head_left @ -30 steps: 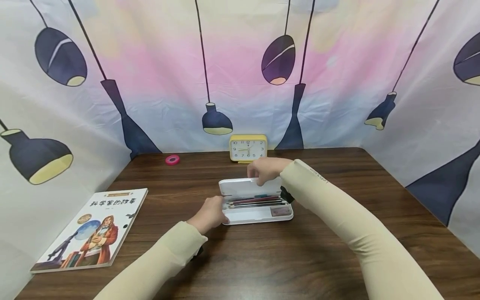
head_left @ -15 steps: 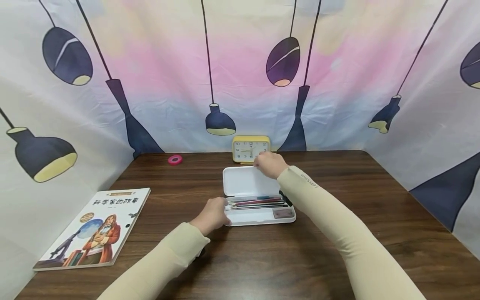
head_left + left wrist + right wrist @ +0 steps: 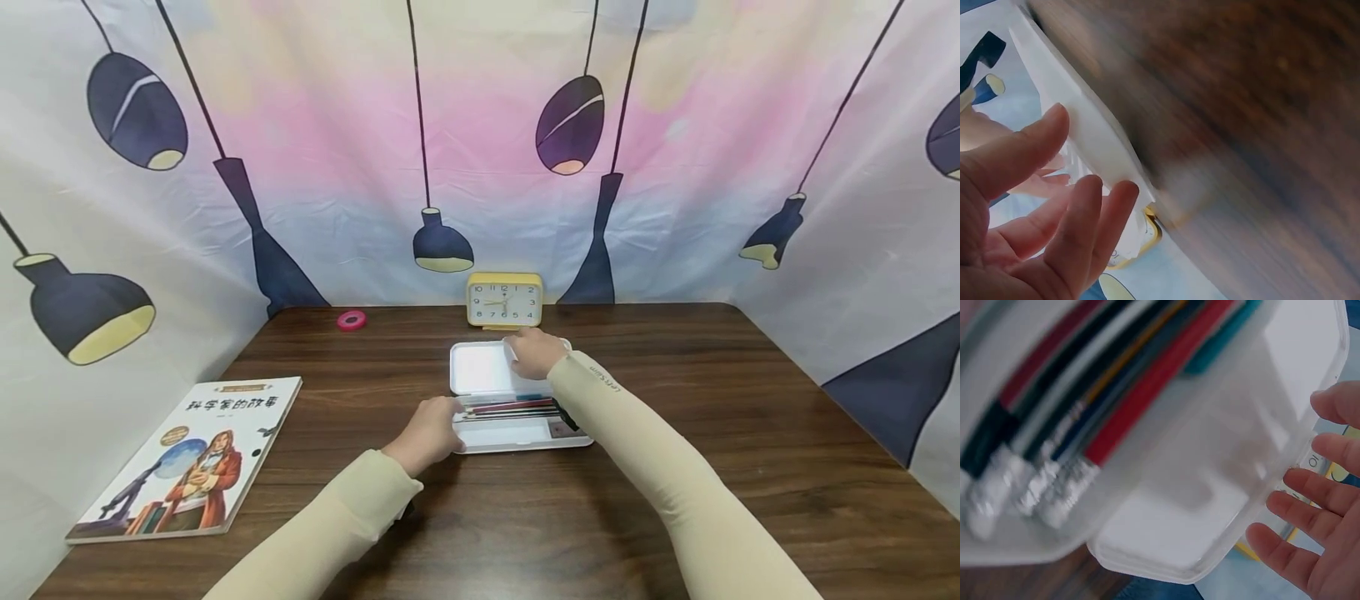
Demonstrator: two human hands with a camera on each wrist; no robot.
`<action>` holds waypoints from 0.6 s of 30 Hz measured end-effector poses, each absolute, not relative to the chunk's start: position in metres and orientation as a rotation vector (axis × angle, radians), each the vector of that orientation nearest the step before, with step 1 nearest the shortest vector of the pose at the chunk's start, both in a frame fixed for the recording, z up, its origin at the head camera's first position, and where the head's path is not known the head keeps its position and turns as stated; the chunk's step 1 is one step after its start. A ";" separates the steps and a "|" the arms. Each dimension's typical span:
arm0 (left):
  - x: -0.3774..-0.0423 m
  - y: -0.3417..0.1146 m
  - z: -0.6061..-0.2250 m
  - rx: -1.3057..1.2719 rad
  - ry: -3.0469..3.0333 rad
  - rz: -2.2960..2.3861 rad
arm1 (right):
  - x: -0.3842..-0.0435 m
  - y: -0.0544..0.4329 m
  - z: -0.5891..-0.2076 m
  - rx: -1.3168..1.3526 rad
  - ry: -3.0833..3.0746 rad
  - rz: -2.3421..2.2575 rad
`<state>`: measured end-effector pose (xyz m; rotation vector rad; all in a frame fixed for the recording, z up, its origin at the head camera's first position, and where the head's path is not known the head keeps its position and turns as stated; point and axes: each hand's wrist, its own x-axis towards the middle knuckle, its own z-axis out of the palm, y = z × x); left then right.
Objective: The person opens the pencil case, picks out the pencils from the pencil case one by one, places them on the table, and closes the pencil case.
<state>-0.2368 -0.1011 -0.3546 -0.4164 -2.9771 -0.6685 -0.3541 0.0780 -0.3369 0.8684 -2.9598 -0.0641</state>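
Note:
A white pencil case (image 3: 498, 433) lies on the brown table with its lid (image 3: 478, 369) tipped back, away from the person. Several pencils (image 3: 513, 409) lie along its rear compartment, and a brownish eraser (image 3: 562, 430) sits at the front right, partly covered by the right sleeve. My left hand (image 3: 426, 433) holds the case's left end, thumb at the front corner, fingertips against the white side wall (image 3: 1094, 131). Over the lid's right half is my right hand (image 3: 536, 353); in the right wrist view its fingers (image 3: 1300, 515) are spread at the lid's far edge.
Behind the lid stands a yellow alarm clock (image 3: 504, 300). A pink ring-shaped roll (image 3: 351, 320) lies at the back left, and a picture book (image 3: 183, 458) at the left edge. A printed cloth (image 3: 337, 150) hangs around the table.
The lid has swung up and back from partly raised to laid open. My right hand went back with it, then let go and came slightly forward. The left hand stays at the case's end.

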 end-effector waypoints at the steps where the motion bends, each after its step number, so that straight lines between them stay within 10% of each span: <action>1: -0.236 -0.101 -0.355 -0.422 -2.973 -0.673 | -0.353 0.077 -0.337 0.863 -2.967 -0.061; 18: -0.239 -0.101 -0.357 -0.347 -3.026 -0.795 | -0.344 0.084 -0.317 0.844 -2.970 0.007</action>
